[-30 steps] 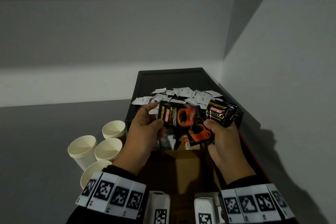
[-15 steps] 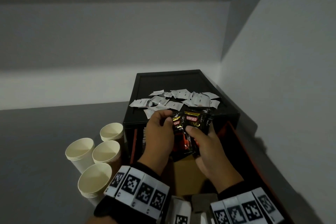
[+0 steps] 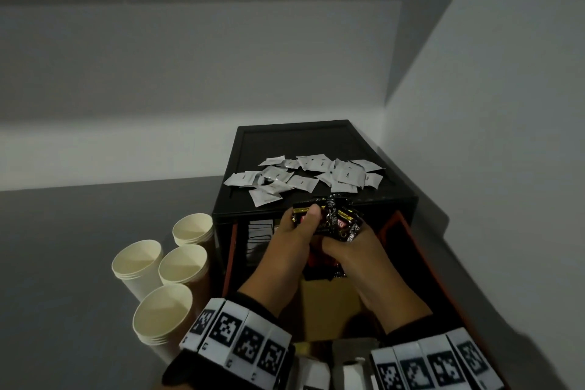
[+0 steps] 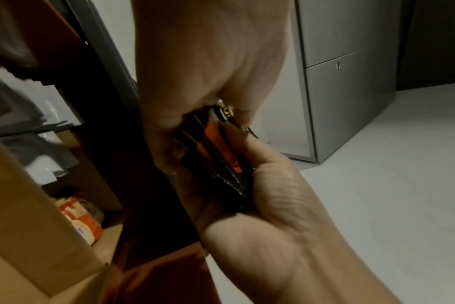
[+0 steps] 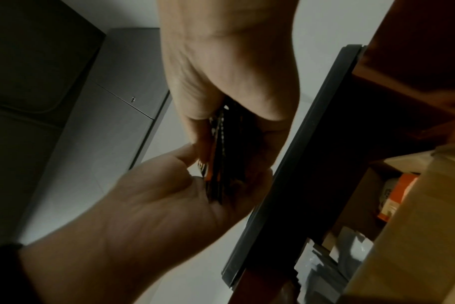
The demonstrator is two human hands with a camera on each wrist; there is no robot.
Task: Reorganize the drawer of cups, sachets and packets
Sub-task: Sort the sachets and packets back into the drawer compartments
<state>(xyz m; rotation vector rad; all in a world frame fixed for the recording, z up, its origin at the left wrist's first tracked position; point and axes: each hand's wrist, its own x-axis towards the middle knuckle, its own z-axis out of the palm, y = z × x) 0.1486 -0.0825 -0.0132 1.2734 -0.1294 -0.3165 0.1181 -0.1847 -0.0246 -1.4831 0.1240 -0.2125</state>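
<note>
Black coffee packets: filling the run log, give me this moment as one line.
stage: gathering | left hand: grips black coffee packets | right hand: grips same bundle | white sachets: atop black cabinet | paper cups: left of cabinet

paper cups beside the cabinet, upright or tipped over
Upright: all four paper cups stand with open mouths facing up, clustered left of the black cabinet.

Black coffee packets [image 3: 340, 221] are bunched upright in both hands. White sachets [image 3: 304, 176] lie scattered on the drawer unit's top [image 3: 294, 139]. Four cream cups [image 3: 163, 285] stand beside it.

Grey counter [image 3: 79, 263]: cup stacks [image 3: 164, 275], cabinet [image 3: 316, 142].
</note>
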